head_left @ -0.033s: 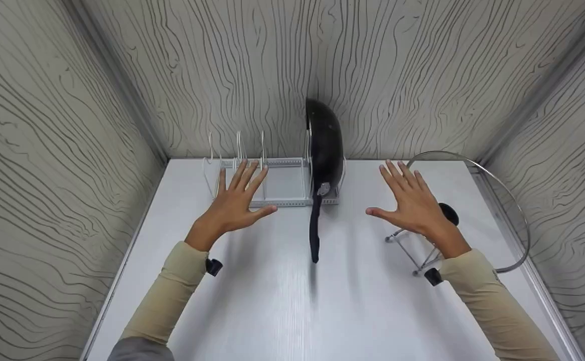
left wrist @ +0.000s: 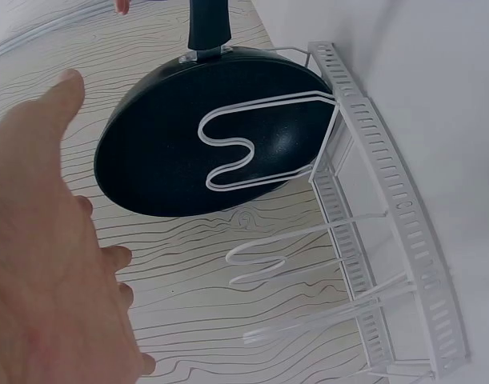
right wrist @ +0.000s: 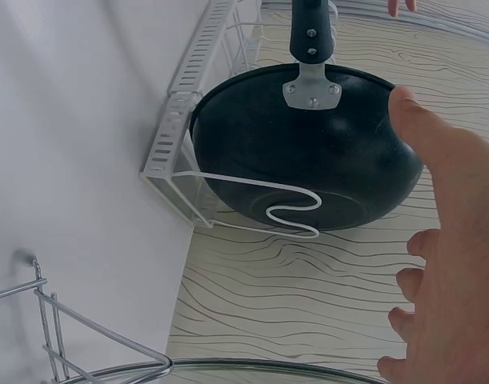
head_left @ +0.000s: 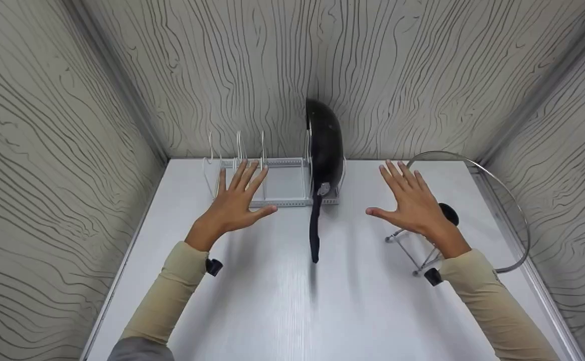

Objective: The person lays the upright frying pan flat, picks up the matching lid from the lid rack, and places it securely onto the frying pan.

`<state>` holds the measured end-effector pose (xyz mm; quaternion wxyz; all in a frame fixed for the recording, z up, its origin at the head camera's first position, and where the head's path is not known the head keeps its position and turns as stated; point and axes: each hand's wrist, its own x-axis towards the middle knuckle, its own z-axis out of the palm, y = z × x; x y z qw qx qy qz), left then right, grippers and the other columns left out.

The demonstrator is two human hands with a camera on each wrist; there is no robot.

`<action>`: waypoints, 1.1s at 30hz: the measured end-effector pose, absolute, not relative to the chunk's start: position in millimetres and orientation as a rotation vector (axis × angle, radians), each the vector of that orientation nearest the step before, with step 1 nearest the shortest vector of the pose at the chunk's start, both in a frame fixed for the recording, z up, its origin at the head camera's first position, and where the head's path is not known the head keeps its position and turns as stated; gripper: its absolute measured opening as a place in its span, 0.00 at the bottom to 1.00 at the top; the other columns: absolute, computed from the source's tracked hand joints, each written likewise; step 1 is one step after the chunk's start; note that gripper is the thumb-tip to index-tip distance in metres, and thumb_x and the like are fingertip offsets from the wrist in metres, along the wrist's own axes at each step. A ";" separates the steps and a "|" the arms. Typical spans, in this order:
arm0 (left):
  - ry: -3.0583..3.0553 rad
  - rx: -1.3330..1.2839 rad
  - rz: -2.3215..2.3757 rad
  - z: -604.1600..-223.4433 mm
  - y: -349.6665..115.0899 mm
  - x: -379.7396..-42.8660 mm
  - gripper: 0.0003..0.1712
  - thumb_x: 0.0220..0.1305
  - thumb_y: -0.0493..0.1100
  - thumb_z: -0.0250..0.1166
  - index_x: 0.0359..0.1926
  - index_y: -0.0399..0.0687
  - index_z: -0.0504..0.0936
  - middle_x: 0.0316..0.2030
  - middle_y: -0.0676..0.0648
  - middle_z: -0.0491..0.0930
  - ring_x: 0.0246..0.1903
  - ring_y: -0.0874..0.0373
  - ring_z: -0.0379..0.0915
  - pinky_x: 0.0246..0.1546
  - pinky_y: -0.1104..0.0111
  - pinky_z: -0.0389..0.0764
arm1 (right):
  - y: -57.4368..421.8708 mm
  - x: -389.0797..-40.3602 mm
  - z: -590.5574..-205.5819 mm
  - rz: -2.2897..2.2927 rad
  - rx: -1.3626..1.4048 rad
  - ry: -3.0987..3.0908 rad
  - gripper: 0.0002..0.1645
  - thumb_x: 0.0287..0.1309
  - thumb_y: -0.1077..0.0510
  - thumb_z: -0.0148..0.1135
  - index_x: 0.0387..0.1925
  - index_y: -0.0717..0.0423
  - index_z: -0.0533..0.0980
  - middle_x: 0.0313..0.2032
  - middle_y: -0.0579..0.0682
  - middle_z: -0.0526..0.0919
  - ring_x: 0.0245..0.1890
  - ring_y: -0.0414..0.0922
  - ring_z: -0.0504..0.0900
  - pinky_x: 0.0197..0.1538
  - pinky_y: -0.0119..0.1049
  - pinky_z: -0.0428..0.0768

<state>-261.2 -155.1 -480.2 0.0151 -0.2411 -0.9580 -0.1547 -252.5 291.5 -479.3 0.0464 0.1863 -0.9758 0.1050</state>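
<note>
A dark frying pan (head_left: 328, 143) stands on its edge between wire dividers at the right end of a white rack (head_left: 283, 203). Its black handle (head_left: 314, 230) juts toward the front. My left hand (head_left: 231, 209) has its fingers spread, overlapping the rack's left part in the head view, and holds nothing. To the right of the pan, my right hand (head_left: 414, 208) is likewise spread and bare. Behind that hand a glass lid (head_left: 522, 220) with a metal rim and black knob (head_left: 449, 214) leans in a wire stand (head_left: 406, 252), partly hidden by the wrist.
The rack stands on a white table (head_left: 282, 311) against the back wall (head_left: 252, 75), which has a wood-line pattern. Several wire dividers (left wrist: 264, 260) rise from the rack left of the pan. Side walls enclose the table left and right.
</note>
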 end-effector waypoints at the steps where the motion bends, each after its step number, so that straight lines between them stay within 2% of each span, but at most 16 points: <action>1: -2.980 -0.751 -0.479 -480.2 -155.5 -260.8 0.56 0.72 0.75 0.55 0.87 0.58 0.43 0.87 0.48 0.36 0.87 0.44 0.25 0.78 0.29 0.27 | 291.2 -252.6 -479.3 0.319 0.570 -2.976 0.68 0.61 0.21 0.63 0.86 0.52 0.45 0.87 0.56 0.43 0.86 0.61 0.42 0.84 0.66 0.42; 11: -2.962 -0.748 -0.500 -480.8 -155.6 -260.3 0.55 0.71 0.74 0.57 0.87 0.56 0.46 0.87 0.44 0.42 0.86 0.41 0.32 0.79 0.29 0.33 | 285.3 -251.9 -477.2 0.355 0.561 -2.959 0.68 0.61 0.22 0.63 0.86 0.52 0.46 0.86 0.58 0.45 0.86 0.61 0.43 0.84 0.66 0.42; 15: -2.943 -0.744 -0.519 -480.6 -154.6 -259.8 0.54 0.72 0.73 0.57 0.86 0.56 0.49 0.85 0.43 0.50 0.86 0.41 0.38 0.80 0.30 0.39 | 282.7 -253.2 -477.2 0.394 0.551 -2.954 0.67 0.61 0.22 0.64 0.86 0.53 0.48 0.86 0.58 0.46 0.86 0.61 0.44 0.84 0.65 0.43; 18: -2.912 -0.748 -0.551 -480.2 -153.0 -259.3 0.51 0.74 0.71 0.58 0.86 0.55 0.52 0.82 0.41 0.60 0.84 0.41 0.48 0.79 0.31 0.48 | 280.7 -255.0 -478.9 0.433 0.539 -2.920 0.66 0.61 0.24 0.66 0.85 0.56 0.52 0.85 0.59 0.52 0.85 0.61 0.49 0.83 0.66 0.49; 21: -2.852 -0.755 -0.598 -481.5 -150.1 -258.9 0.47 0.76 0.67 0.60 0.84 0.52 0.58 0.74 0.40 0.72 0.78 0.40 0.62 0.76 0.34 0.61 | 278.7 -255.6 -480.9 0.494 0.519 -2.879 0.63 0.61 0.27 0.68 0.83 0.57 0.56 0.82 0.60 0.60 0.82 0.62 0.57 0.80 0.67 0.57; 25: -2.756 -0.744 -0.650 -486.0 -145.7 -258.5 0.40 0.78 0.62 0.62 0.80 0.47 0.66 0.62 0.43 0.83 0.66 0.44 0.77 0.67 0.43 0.77 | 275.1 -255.0 -483.1 0.600 0.485 -2.828 0.58 0.62 0.30 0.70 0.80 0.57 0.62 0.77 0.61 0.68 0.77 0.62 0.64 0.76 0.66 0.65; 28: -2.686 -0.731 -0.696 -489.9 -141.8 -258.3 0.35 0.78 0.58 0.63 0.77 0.44 0.71 0.56 0.46 0.87 0.60 0.46 0.82 0.60 0.47 0.83 | 271.9 -252.8 -483.8 0.704 0.454 -2.789 0.52 0.64 0.33 0.71 0.77 0.59 0.66 0.74 0.61 0.71 0.75 0.61 0.67 0.74 0.64 0.68; 33: -2.602 -0.709 -0.814 -494.4 -134.7 -257.9 0.28 0.80 0.53 0.63 0.72 0.43 0.76 0.49 0.46 0.89 0.54 0.48 0.86 0.53 0.51 0.86 | 266.2 -248.6 -484.6 0.889 0.393 -2.746 0.45 0.67 0.37 0.70 0.73 0.57 0.69 0.71 0.59 0.74 0.71 0.59 0.71 0.69 0.63 0.74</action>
